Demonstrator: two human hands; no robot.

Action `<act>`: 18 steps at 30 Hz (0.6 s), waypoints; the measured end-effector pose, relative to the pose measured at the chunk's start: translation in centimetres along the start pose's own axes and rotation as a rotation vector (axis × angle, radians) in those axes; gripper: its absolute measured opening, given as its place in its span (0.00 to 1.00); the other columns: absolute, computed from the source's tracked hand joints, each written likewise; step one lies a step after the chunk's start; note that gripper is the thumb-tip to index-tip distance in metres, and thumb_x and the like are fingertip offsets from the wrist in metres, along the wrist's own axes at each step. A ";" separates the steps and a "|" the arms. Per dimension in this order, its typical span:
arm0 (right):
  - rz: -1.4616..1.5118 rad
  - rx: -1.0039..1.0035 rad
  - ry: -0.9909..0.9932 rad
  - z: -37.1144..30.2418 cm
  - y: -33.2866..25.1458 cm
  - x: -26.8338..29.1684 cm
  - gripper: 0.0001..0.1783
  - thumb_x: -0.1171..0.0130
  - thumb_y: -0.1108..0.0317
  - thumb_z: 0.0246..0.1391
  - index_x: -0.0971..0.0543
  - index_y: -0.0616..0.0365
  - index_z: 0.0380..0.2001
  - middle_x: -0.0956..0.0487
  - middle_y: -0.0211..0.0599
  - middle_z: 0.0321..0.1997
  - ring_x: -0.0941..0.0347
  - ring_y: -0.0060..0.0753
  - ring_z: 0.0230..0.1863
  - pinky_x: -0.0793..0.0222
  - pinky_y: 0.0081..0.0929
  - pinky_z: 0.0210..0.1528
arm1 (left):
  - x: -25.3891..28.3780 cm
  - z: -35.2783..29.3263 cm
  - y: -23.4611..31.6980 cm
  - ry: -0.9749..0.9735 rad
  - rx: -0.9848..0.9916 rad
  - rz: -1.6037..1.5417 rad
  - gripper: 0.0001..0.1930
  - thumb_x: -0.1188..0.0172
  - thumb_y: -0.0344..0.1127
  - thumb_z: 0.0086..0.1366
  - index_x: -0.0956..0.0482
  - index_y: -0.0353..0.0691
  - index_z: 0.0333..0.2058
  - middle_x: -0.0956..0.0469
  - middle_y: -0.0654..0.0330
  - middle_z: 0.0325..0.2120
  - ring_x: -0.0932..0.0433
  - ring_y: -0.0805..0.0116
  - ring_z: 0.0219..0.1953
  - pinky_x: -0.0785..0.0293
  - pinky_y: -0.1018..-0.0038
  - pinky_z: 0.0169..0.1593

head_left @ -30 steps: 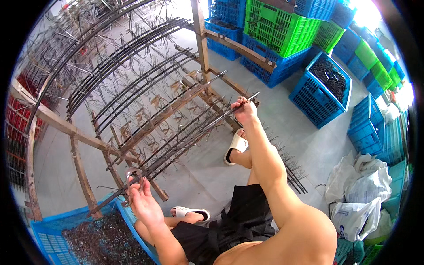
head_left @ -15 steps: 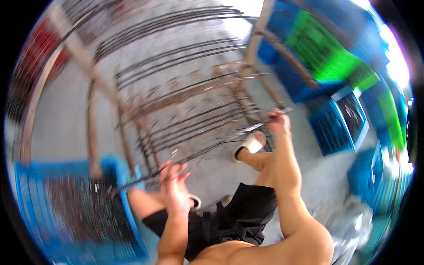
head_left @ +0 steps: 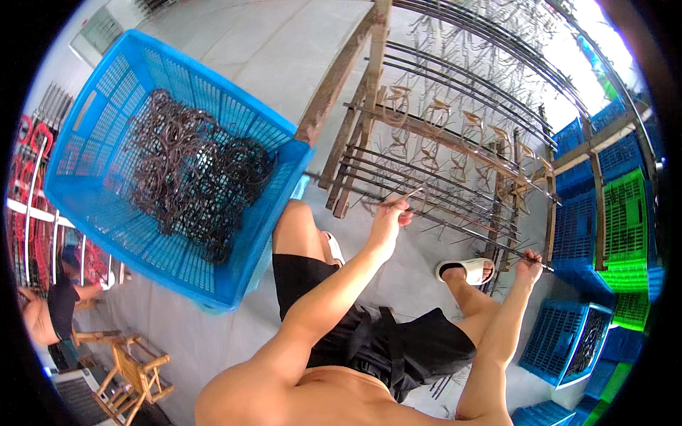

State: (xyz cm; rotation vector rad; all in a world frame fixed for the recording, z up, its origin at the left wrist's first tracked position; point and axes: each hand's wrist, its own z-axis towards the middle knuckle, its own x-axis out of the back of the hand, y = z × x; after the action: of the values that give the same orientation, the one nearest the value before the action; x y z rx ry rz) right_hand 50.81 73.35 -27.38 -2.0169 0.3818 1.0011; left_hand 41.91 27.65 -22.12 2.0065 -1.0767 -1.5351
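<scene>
While the right hand [head_left: 528,268] clamps one end of a thin, dark rod [head_left: 508,248], the left hand [head_left: 387,219] curls near its middle, hold unclear. Rod: slanting before the rack [head_left: 446,142], far end beside the basket [head_left: 170,260]. Basket: blue, dark pieces [head_left: 188,167] tangled inside; wholly in view, cropped earlier.

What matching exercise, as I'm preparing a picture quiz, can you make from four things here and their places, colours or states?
1. Right hand
2. Stool
3. Big blue crate
4. Sandal

A. Cream
B. Holds tangled dark strips
C. Near one end of a dark rod
D. At the picture's lower left

Pairs: 1-C, 2-D, 3-B, 4-A.
</scene>
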 end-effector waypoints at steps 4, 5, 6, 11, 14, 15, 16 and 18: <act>-0.083 0.053 0.069 0.9 -0.7 0.2 0.14 0.63 0.71 0.61 0.40 0.56 0.19 0.40 0.31 0.19 0.45 0.29 0.20 0.39 0.28 0.31 | -0.6 1.3 -0.5 0.086 0.086 0.042 0.09 0.49 0.37 0.64 0.28 0.38 0.37 0.26 0.62 0.34 0.25 0.70 0.34 0.28 0.74 0.36; -0.122 0.030 0.055 0.3 -0.2 -0.2 0.14 0.63 0.71 0.61 0.39 0.56 0.20 0.39 0.31 0.20 0.43 0.29 0.21 0.38 0.29 0.32 | -0.2 1.7 -0.7 0.118 0.113 0.060 0.09 0.50 0.37 0.64 0.28 0.38 0.37 0.27 0.61 0.34 0.25 0.70 0.34 0.27 0.73 0.36; -0.161 0.008 0.041 -0.4 0.3 -0.6 0.14 0.63 0.71 0.61 0.39 0.56 0.20 0.38 0.31 0.20 0.42 0.30 0.22 0.37 0.30 0.34 | 0.7 1.6 -0.9 0.125 0.105 0.088 0.10 0.50 0.38 0.63 0.28 0.38 0.37 0.27 0.61 0.34 0.25 0.70 0.34 0.27 0.73 0.36; -0.523 0.142 0.306 -1.7 -2.0 1.9 0.14 0.53 0.57 0.59 0.31 0.58 0.34 0.32 0.30 0.25 0.34 0.29 0.28 0.35 0.30 0.36 | 1.2 -2.5 0.5 -0.042 0.087 0.422 0.11 0.51 0.40 0.65 0.30 0.38 0.34 0.28 0.64 0.29 0.28 0.74 0.27 0.30 0.80 0.31; -1.135 0.587 -0.041 -13.4 3.3 -2.5 0.13 0.50 0.62 0.55 0.29 0.60 0.38 0.30 0.37 0.30 0.33 0.36 0.34 0.34 0.32 0.39 | 3.2 -8.7 1.2 -0.297 -0.058 0.949 0.17 0.49 0.47 0.64 0.32 0.36 0.35 0.27 0.62 0.20 0.26 0.71 0.23 0.30 0.74 0.29; -1.295 0.661 -0.326 -19.5 4.8 -4.8 0.13 0.49 0.64 0.54 0.29 0.60 0.39 0.30 0.39 0.32 0.32 0.38 0.36 0.34 0.32 0.40 | 3.4 -10.6 1.8 -0.350 -0.054 1.147 0.19 0.47 0.47 0.63 0.33 0.34 0.38 0.24 0.56 0.23 0.23 0.66 0.25 0.29 0.71 0.31; -1.427 0.704 -0.672 -25.1 5.9 -7.3 0.14 0.49 0.65 0.52 0.28 0.60 0.40 0.29 0.41 0.34 0.32 0.40 0.38 0.34 0.33 0.41 | 3.4 -11.8 2.4 -0.423 0.048 1.201 0.20 0.46 0.46 0.62 0.33 0.33 0.40 0.23 0.52 0.25 0.22 0.63 0.28 0.29 0.71 0.32; -1.533 0.650 -1.365 -33.5 8.3 -10.9 0.16 0.47 0.69 0.49 0.27 0.61 0.43 0.28 0.45 0.38 0.31 0.45 0.41 0.34 0.34 0.44 | 3.7 -13.6 4.0 -0.499 0.158 0.931 0.17 0.46 0.42 0.63 0.34 0.33 0.41 0.25 0.55 0.24 0.24 0.66 0.23 0.29 0.73 0.29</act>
State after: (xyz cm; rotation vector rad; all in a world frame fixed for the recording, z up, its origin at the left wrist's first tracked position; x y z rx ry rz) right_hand 56.27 40.88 -12.30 -0.3133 -1.2206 0.7363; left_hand 53.65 20.43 -17.28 0.8918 -1.9883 -1.4202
